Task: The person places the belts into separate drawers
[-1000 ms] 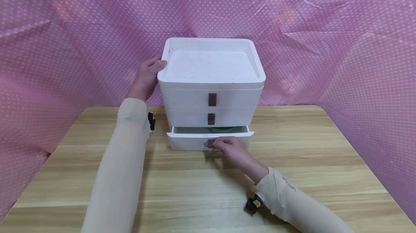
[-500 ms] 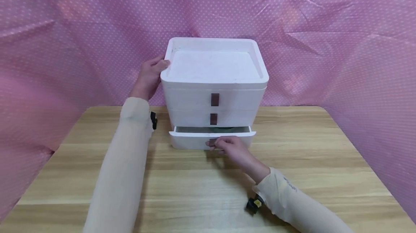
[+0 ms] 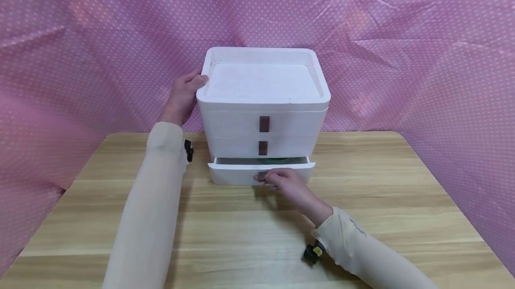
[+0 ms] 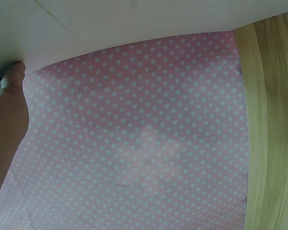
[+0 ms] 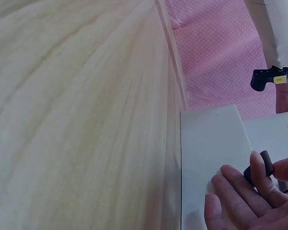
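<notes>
A white drawer cabinet with a tray-like top stands at the back of the wooden table. My left hand holds its left side, the thumb over the top rim and the other fingers mostly hidden. At the bottom, a drawer is pulled partly out. My right hand pinches the dark pull tab on that drawer's front between thumb and index finger; the remaining fingers lie near the white front. Inside the drawer a green edge shows, and the rest of that object is hidden.
Two upper drawers are closed, each with a brown pull tab. Pink dotted cloth hangs close behind the cabinet and along both sides. The wooden table stretches out in front. Small black cameras sit at both wrists.
</notes>
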{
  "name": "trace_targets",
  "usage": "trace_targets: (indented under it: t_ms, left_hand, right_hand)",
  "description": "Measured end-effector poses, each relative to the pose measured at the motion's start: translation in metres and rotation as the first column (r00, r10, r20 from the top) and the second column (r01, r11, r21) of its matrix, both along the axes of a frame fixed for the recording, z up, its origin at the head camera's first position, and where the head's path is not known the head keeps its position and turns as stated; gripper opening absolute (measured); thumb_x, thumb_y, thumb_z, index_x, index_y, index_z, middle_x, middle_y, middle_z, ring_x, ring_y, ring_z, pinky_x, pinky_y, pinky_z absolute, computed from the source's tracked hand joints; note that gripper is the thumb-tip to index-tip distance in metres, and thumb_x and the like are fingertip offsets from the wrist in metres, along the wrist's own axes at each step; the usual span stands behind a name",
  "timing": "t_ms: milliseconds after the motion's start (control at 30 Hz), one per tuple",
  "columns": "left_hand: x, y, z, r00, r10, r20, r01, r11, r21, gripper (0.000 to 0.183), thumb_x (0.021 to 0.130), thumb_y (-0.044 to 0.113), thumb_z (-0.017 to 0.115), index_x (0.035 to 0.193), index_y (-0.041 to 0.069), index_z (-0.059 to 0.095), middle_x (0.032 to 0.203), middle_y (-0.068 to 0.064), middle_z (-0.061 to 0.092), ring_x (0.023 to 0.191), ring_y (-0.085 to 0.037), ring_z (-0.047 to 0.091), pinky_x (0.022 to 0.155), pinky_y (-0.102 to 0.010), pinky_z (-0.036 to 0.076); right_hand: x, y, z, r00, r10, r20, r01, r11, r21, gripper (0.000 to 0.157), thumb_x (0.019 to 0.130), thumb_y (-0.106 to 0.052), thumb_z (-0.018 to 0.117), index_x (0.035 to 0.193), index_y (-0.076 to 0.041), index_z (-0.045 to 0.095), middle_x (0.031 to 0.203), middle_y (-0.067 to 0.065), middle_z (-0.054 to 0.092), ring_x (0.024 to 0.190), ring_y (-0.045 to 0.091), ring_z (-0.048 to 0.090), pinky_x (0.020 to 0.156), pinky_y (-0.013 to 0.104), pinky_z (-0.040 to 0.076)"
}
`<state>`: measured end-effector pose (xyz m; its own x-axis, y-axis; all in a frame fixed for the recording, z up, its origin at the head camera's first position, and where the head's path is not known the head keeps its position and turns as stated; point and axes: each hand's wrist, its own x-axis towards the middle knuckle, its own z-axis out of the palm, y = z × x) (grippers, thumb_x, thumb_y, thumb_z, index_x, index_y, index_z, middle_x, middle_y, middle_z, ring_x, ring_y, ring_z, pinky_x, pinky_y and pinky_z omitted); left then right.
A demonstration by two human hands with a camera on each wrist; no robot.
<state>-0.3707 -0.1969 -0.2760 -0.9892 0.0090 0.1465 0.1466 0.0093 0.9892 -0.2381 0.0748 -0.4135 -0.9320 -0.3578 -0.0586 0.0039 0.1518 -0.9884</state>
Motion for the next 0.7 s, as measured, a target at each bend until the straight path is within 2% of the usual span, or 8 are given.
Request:
trace_targets:
  t_ms: [267, 533, 700]
  left_hand:
    - [-0.0033, 0.0047, 0.002, 1.0, -0.01, 0.017, 0.011, 1.0, -0.006, 0.056, 0.097, 0.025, 0.06, 0.149, 0.013, 0.042, 0.151, -0.006, 0.042, 0.13, -0.023, 0.048, 0.103, -0.03, 0.044]
    - [-0.0024, 0.0033, 0.0013, 1.0, 0.01, 0.021, -0.01, 1.0, -0.019, 0.056, 0.097, 0.027, 0.061, 0.149, 0.015, 0.043, 0.152, -0.005, 0.041, 0.131, -0.023, 0.047, 0.105, -0.03, 0.043]
    - [-0.0002, 0.0002, 0.0007, 1.0, 0.017, 0.019, -0.017, 1.0, -0.011, 0.056, 0.097, 0.027, 0.06, 0.149, 0.017, 0.044, 0.151, -0.005, 0.043, 0.13, -0.023, 0.048, 0.105, -0.031, 0.043]
  right_hand:
    - [-0.0011, 0.0005, -0.0021, 1.0, -0.008, -0.016, 0.008, 1.0, -0.007, 0.03, 0.1, -0.008, 0.046, 0.105, 0.013, 0.067, 0.116, 0.016, 0.068, 0.109, 0.033, 0.063, 0.1, 0.053, 0.046]
    - [0.0, 0.0001, 0.0008, 1.0, -0.015, -0.002, 0.015, 1.0, -0.008, 0.029, 0.1, -0.009, 0.047, 0.106, 0.009, 0.069, 0.116, 0.014, 0.069, 0.109, 0.031, 0.063, 0.1, 0.053, 0.046]
    - [-0.0012, -0.0016, 0.0005, 1.0, -0.002, -0.007, 0.002, 1.0, -0.011, 0.03, 0.099, -0.01, 0.047, 0.106, 0.01, 0.068, 0.116, 0.014, 0.069, 0.11, 0.034, 0.062, 0.1, 0.053, 0.045]
